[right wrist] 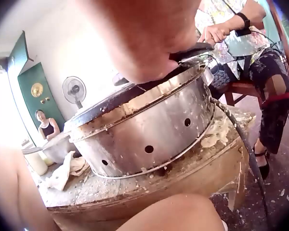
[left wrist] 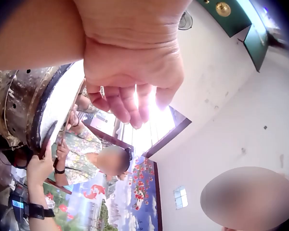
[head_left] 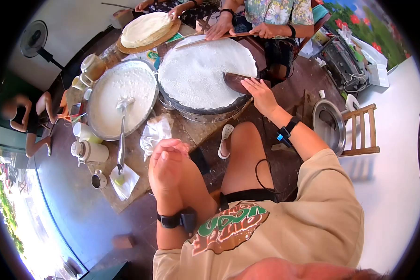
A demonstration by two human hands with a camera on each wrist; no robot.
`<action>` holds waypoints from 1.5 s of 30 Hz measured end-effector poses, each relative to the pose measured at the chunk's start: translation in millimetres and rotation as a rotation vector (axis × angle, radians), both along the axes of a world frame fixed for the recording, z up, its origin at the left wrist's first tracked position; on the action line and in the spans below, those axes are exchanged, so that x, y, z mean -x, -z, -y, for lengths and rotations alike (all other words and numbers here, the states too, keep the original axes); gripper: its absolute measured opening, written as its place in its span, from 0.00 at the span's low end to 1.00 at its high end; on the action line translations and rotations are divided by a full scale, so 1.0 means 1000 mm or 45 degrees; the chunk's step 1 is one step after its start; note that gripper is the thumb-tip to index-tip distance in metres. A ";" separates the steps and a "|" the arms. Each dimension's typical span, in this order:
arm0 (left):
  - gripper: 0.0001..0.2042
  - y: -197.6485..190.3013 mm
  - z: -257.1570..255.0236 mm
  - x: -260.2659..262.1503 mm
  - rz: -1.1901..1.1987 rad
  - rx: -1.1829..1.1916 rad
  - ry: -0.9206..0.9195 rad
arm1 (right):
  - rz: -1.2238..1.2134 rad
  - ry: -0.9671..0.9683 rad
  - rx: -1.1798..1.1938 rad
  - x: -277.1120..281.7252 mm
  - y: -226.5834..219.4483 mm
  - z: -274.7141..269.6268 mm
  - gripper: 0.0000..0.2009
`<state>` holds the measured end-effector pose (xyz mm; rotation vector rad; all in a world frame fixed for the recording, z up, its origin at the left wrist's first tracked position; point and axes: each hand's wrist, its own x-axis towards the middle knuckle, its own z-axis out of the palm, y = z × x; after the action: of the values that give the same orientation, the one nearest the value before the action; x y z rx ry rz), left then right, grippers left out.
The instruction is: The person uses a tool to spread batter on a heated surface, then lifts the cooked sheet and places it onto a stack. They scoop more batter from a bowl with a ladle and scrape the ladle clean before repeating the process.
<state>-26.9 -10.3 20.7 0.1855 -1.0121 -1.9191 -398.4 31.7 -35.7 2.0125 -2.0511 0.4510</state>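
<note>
A round griddle [head_left: 198,115] carries a white, lumpy layer across its top. At its right edge my right hand [head_left: 262,97] grips a dark, curved scraper [head_left: 234,83], which rests on the white layer; the hand hides part of it. The right wrist view has the hand [right wrist: 144,43] close above the metal side [right wrist: 149,137] of the griddle's base. Over my left knee, away from the griddle, hangs my left hand [head_left: 167,163], fingers loosely bent and holding nothing. The left wrist view also has this hand [left wrist: 135,67] empty.
Left of the griddle stands a wide basin [head_left: 108,100] of white batter with a ladle [head_left: 122,135]. A crumpled cloth [head_left: 155,135], thermos [head_left: 92,152] and metal cup [head_left: 98,179] lie nearer. Across the griddle, another person's hands [head_left: 220,29] hold a long stick; flat rounds [head_left: 146,30] are stacked beside.
</note>
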 end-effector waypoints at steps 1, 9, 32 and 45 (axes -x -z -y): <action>0.17 -0.001 0.000 0.001 -0.007 -0.008 0.002 | -0.011 -0.006 -0.002 -0.001 0.002 -0.003 0.27; 0.17 -0.001 -0.002 -0.001 -0.001 0.007 0.009 | 0.004 -0.051 -0.018 -0.009 -0.005 -0.041 0.28; 0.17 -0.002 0.010 -0.023 -0.131 -0.090 0.015 | -0.125 -0.459 -0.125 -0.109 -0.011 0.118 0.22; 0.18 -0.005 0.005 -0.025 -0.110 -0.069 -0.030 | -0.054 -0.501 -0.217 -0.101 -0.024 0.056 0.31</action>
<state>-2.3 -15.1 25.4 0.1437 -0.8977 -1.9177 -297.4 -24.0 -11.7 2.5157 -1.7180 0.3040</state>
